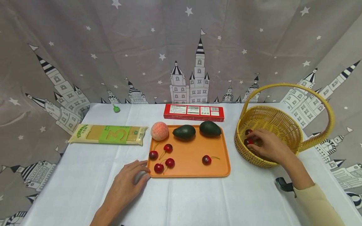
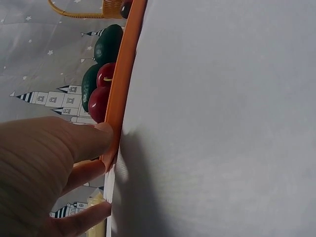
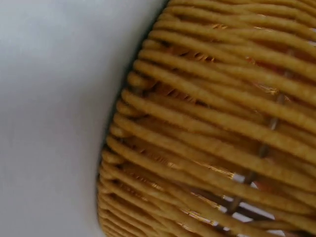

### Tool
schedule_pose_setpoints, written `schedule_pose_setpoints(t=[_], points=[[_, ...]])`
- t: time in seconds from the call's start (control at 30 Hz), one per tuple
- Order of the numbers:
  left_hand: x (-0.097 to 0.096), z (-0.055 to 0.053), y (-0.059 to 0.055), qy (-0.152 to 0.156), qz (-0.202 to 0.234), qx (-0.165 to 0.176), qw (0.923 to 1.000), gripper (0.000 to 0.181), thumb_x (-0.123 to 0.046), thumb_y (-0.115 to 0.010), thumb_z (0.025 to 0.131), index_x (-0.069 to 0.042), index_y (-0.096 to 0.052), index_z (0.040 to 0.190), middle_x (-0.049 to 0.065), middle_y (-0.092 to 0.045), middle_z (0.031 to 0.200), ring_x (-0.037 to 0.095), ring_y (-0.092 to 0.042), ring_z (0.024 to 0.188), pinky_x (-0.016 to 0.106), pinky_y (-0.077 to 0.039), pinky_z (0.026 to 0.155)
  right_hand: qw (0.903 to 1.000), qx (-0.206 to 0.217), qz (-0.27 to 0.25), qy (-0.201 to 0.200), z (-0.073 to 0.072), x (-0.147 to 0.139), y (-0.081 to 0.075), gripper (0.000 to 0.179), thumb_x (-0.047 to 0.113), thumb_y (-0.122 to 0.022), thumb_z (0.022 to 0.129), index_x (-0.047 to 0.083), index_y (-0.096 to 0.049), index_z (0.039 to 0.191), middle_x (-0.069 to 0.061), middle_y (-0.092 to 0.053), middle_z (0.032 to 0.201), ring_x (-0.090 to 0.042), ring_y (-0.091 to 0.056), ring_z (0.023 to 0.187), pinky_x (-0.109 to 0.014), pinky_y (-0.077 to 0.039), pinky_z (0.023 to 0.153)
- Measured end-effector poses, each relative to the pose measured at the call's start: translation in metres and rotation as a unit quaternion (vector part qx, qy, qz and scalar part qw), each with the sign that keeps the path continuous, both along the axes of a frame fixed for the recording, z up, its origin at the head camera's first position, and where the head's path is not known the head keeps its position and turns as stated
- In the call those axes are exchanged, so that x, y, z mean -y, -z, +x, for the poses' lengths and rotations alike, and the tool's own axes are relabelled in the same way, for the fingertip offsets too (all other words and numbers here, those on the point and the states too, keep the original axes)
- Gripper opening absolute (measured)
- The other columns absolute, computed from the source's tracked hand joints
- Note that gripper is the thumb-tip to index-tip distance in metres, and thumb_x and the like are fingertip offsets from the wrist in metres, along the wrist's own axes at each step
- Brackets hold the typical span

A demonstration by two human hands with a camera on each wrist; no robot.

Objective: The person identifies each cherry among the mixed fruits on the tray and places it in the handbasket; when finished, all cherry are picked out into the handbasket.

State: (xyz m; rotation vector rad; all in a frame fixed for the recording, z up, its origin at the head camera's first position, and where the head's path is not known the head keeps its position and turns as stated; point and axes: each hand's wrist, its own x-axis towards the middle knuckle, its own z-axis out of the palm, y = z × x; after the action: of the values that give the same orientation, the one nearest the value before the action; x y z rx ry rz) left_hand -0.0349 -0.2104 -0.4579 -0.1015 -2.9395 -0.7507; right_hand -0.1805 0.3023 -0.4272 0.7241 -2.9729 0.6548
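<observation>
An orange tray [image 1: 189, 171] bears several red cherries [image 1: 169, 163], two dark green avocados [image 1: 184, 132] and a pink peach [image 1: 159, 131]. At its near left corner my left hand [image 1: 124, 182] holds the rim, the thumb [image 2: 101, 138] on the front side and the fingers along the left side. My right hand [image 1: 268, 145] reaches down inside a yellow wicker basket [image 1: 285, 122] and pinches a cherry [image 1: 248, 141] between thumb and fingers. Another cherry [image 1: 248, 132] lies just beyond it in the basket. The right wrist view shows only the woven basket wall [image 3: 212, 118] and white cloth.
Left of the tray lies a pack of noodles [image 1: 113, 134]. A red box [image 1: 193, 113] is behind the tray, and a small green object [image 1: 116, 109] sits near the back edge. The basket's tall handle [image 1: 329, 116] arches up at the right. A patterned curtain [image 1: 135, 47] hangs behind the white-covered table.
</observation>
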Motion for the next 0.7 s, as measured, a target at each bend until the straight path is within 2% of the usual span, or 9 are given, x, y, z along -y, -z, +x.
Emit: schedule_pose_setpoints(t=[0.23,0.7], points=[[-0.001,0.001,0.001,-0.001,0.000,0.006,1.0000,0.019,-0.018,-0.090,0.089,-0.021,-0.080,0.105,0.008,-0.073,0.136,0.038,-0.062,0.136,0.066,-0.049,0.113,0.9995,-0.022,-0.013,0.017,0.010,0.003,-0.007,0.034,0.015,-0.086,0.094,0.009,-0.074,0.125,-0.009,-0.074,0.114,-0.030,-0.073,0.102,-0.056,-0.064,0.089],[-0.001,0.001,0.002,-0.002,0.002,0.002,1.0000,0.019,-0.017,-0.090,0.089,-0.021,-0.080,0.106,0.009,-0.074,0.136,0.039,-0.062,0.136,0.066,-0.049,0.113,0.9945,-0.100,-0.029,0.008,0.028,0.027,-0.020,0.039,0.018,-0.088,0.091,0.014,-0.073,0.127,-0.006,-0.072,0.114,-0.026,-0.068,0.096,-0.050,-0.065,0.079]])
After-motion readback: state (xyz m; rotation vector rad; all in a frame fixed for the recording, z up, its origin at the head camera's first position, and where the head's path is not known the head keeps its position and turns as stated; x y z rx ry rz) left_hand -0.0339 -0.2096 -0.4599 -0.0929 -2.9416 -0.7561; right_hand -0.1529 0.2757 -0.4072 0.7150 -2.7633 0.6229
